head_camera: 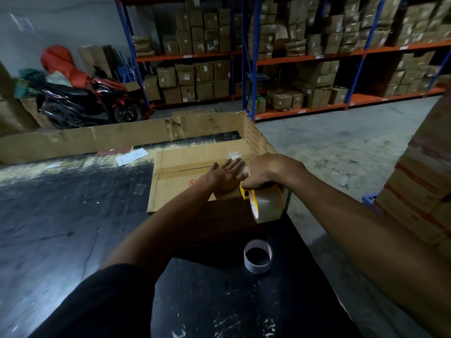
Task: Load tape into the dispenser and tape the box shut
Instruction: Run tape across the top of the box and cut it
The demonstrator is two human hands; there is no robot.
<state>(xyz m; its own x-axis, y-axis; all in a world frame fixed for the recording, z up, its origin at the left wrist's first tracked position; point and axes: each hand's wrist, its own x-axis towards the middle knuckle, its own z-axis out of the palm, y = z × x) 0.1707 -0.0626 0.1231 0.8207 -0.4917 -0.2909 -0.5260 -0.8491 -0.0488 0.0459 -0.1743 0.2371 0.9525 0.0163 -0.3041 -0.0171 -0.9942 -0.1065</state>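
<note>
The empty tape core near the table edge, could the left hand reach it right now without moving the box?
Probably yes. The empty tape core stands alone on the black table, nearer than the box where the left hand lies flat; nothing blocks the way back.

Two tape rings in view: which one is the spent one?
The bare core standing alone on the black table nearest the camera. The full clear roll sits in the yellow dispenser gripped by the right hand.

The box sits on the table, toward its right edge. On the box's top lies the left hand, flat; just right of it the right hand grips the dispenser at the box's near right corner. Nearer, a spare roll rests by the table's right edge.
</note>
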